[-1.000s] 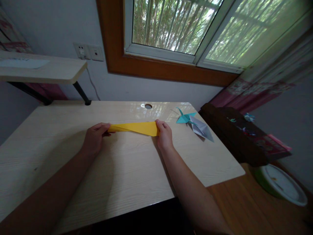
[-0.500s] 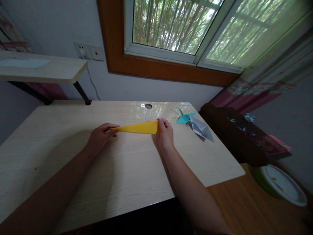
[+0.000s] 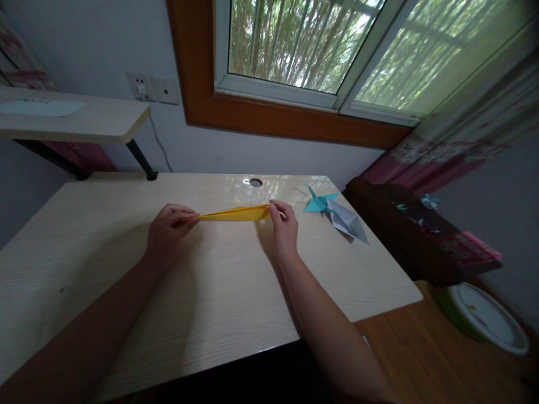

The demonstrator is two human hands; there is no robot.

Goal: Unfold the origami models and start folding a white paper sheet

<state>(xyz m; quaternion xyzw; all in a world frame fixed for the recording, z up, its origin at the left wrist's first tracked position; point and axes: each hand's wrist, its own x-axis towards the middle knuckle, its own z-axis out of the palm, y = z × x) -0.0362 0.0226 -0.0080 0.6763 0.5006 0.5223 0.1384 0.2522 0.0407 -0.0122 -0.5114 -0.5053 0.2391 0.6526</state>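
So, far left, the left hand (image 3: 168,230) has the narrow end of the folded yellow paper (image 3: 236,214) pinched tight. The paper runs across, seemingly just above the desk (image 3: 231,292), to the right hand (image 3: 285,227), which grips the wider end. Past that there's a teal paper piece (image 3: 319,203) and a pale paper piece (image 3: 348,221). Looks mid-fold to me; next move probably calls for steady ends and lined-up layers.
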